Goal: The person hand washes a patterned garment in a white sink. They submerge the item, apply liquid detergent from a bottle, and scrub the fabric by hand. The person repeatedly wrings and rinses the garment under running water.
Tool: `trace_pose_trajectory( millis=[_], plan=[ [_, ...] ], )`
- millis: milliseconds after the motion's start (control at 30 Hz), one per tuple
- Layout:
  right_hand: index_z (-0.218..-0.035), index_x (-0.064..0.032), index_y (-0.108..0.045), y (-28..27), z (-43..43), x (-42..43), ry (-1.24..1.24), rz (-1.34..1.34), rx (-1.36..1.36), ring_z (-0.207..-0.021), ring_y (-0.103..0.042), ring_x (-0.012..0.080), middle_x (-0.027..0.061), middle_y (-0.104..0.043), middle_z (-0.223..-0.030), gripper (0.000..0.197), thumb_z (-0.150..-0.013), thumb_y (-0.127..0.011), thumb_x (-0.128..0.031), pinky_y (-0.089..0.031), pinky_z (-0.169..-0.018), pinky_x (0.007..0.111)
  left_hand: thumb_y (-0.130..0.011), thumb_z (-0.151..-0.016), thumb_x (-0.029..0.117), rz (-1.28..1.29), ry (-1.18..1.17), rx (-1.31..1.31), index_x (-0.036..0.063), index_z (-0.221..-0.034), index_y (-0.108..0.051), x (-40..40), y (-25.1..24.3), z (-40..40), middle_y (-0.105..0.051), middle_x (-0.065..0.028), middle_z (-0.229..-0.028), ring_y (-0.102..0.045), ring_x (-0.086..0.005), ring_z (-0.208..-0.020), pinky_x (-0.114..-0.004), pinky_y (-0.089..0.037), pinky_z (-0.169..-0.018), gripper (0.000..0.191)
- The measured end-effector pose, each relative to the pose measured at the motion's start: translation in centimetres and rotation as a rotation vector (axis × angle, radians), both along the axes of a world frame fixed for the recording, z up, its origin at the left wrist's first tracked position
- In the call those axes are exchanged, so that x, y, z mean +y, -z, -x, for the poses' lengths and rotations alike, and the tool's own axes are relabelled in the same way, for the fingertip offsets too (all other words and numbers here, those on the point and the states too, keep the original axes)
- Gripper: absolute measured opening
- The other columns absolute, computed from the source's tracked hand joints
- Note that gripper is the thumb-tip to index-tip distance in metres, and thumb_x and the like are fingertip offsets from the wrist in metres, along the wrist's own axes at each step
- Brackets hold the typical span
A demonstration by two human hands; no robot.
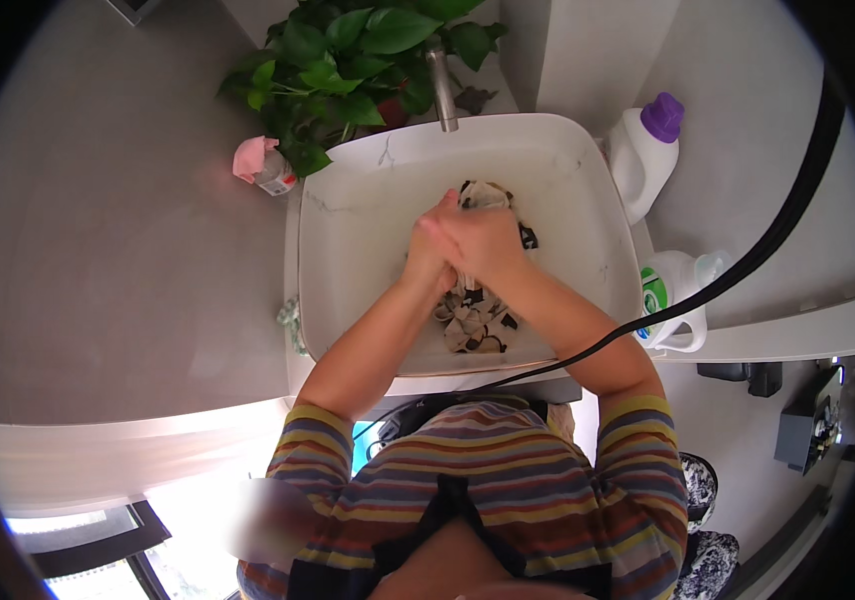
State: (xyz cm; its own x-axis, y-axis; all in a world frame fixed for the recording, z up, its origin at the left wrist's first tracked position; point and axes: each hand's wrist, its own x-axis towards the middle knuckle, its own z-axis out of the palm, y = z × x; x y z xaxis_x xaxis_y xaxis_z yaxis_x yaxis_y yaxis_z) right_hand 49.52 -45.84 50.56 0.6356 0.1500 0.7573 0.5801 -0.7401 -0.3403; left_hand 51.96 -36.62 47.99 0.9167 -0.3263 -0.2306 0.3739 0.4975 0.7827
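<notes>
A white washbasin (577, 300) with faint grey veining holds cloudy water. In it lies a wet beige cloth (472, 322) with black patches, stretching from beneath my hands towards the near rim; more of it shows beyond them. My right hand (487, 236) is closed over the cloth and laps across my left hand (431, 251). Both hands press together around a bunched part of the fabric, which they mostly hide. The metal faucet (442, 90) stands over the far rim.
Leafy green plant (360, 67) behind the basin. A bottle with a pink cloth (274, 172) stands left. On the right are a white jug with a purple cap (645, 157) and a labelled white jug (675, 292). A black cable (742, 274) crosses above my right forearm.
</notes>
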Motion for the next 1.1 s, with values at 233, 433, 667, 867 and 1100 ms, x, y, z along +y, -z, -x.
trace_pose_trajectory(
  millis=[233, 433, 667, 867, 1100],
  plan=[
    [-0.064, -0.0074, -0.058, 0.2, 0.8, 0.7, 0.038, 0.029, 0.050, -0.044, -0.050, 0.0285, 0.0088, -0.048, -0.049, 0.030, -0.084, -0.057, -0.029, -0.038, -0.042, 0.035, -0.047, -0.092, 0.024, -0.076, 0.041, 0.032, -0.0020, -0.108, -0.049, 0.8, 0.8, -0.6, -0.055, -0.0103, -0.098, -0.056, -0.0195, -0.088, -0.033, -0.049, -0.075, 0.030],
    [-0.086, -0.0052, -0.063, 0.0, -3.0, -3.6, -0.117, -0.605, 0.762, -0.061, -0.058, 0.0198, 0.0101, -0.061, -0.067, 0.038, -0.087, -0.053, -0.041, -0.045, -0.057, 0.032, -0.048, -0.093, 0.030, 0.035, -0.097, 0.132, 0.0026, -0.088, -0.051, -1.0, -4.8, 1.0, -0.055, -0.0060, -0.081, -0.054, -0.0147, -0.071, -0.029, -0.047, -0.064, 0.028],
    [-0.071, -0.0047, -0.057, -0.9, -2.3, -4.5, -0.202, -0.892, 1.054, -0.060, -0.051, 0.0092, 0.0005, -0.058, -0.068, 0.045, -0.088, -0.051, -0.045, -0.043, -0.055, 0.028, -0.049, -0.092, 0.035, -0.089, -0.139, -0.047, 0.0070, -0.071, -0.049, -0.4, -2.2, -0.2, -0.051, -0.0026, -0.066, -0.049, -0.0123, -0.059, -0.027, -0.044, -0.054, 0.035],
    [-0.057, -0.0088, -0.049, -0.1, 0.4, 0.1, -0.111, 0.011, 0.035, -0.042, -0.047, 0.0293, 0.0104, -0.049, -0.050, 0.033, -0.081, -0.060, -0.028, -0.037, -0.039, 0.035, -0.049, -0.092, 0.034, 0.014, 0.225, 0.093, 0.0055, -0.074, -0.052, 2.1, 0.4, -1.5, -0.052, -0.0006, -0.067, -0.049, -0.0112, -0.059, -0.027, -0.043, -0.054, 0.033],
    [-0.053, -0.0071, -0.044, 0.0, 0.1, 0.6, 0.002, -0.008, -0.105, -0.041, -0.046, 0.0265, 0.0095, -0.047, -0.049, 0.036, -0.081, -0.061, -0.023, -0.036, -0.040, 0.034, -0.051, -0.089, 0.029, -0.088, 0.034, 0.062, 0.0037, -0.098, -0.052, 0.2, 0.0, -0.2, -0.055, -0.0067, -0.092, -0.055, -0.0176, -0.080, -0.031, -0.048, -0.065, 0.027]
  ],
)
